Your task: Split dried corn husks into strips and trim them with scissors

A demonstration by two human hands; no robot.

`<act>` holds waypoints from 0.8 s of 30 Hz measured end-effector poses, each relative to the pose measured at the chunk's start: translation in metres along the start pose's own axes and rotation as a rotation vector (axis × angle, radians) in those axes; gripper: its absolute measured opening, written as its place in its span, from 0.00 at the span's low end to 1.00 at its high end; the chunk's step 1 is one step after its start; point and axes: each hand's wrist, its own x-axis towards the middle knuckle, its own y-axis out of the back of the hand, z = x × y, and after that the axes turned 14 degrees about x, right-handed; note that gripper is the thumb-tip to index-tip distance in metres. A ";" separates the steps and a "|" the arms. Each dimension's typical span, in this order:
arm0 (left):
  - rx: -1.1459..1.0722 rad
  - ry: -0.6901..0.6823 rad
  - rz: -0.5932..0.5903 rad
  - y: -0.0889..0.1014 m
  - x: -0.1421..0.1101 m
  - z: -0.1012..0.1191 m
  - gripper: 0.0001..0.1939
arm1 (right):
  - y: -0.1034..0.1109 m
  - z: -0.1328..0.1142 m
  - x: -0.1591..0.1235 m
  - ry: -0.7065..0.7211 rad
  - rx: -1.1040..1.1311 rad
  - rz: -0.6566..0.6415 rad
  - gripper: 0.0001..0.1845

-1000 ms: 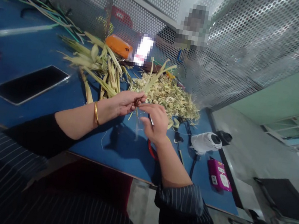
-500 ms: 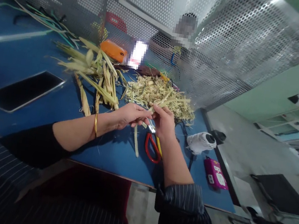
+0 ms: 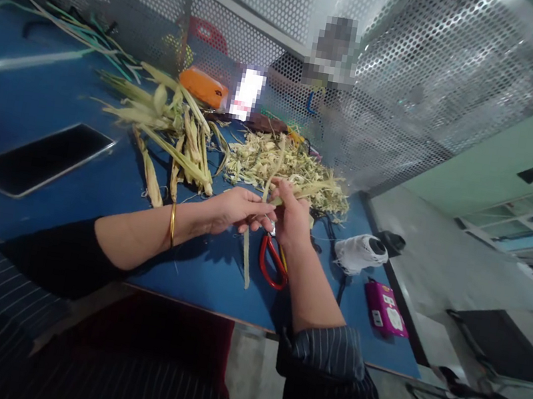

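Red-handled scissors (image 3: 276,286): on the table (image 3: 199,273), partly hidden by the right hand (image 3: 292,220). Pale leaf strips (image 3: 246,260): pinched in the fingertips of both right hand and left hand (image 3: 237,210), which meet — one end hanging. White spool (image 3: 357,255): right of the hands. Shredded heap (image 3: 253,157): beyond them — loose, pale green.

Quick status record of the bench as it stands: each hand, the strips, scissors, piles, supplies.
Left hand: fingers pinching a pale strip, gold bangle on wrist
Right hand: fingers closed at the same spot, close against the left
Strip: one end hangs down over the blue table
Red-handled scissors: beside right wrist, blades mostly hidden
Whole leaves: loose heap, left of the shredded pile
Right side: white thread spool, purple pack
Left side: flat phone, screen dark
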 end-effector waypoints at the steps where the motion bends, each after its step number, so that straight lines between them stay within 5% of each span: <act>1: -0.049 0.003 0.025 0.001 0.001 0.001 0.11 | 0.001 -0.001 0.001 0.000 0.029 -0.014 0.20; 12: -0.189 0.069 0.138 0.005 0.001 0.009 0.12 | 0.007 -0.003 0.007 0.106 0.060 -0.021 0.12; 19: -0.285 0.049 0.359 0.019 0.007 0.009 0.10 | 0.011 -0.001 -0.003 0.548 -0.444 -0.239 0.03; 24: -0.426 0.106 0.258 0.031 0.011 0.013 0.15 | 0.013 -0.006 -0.007 0.637 -0.883 -0.533 0.06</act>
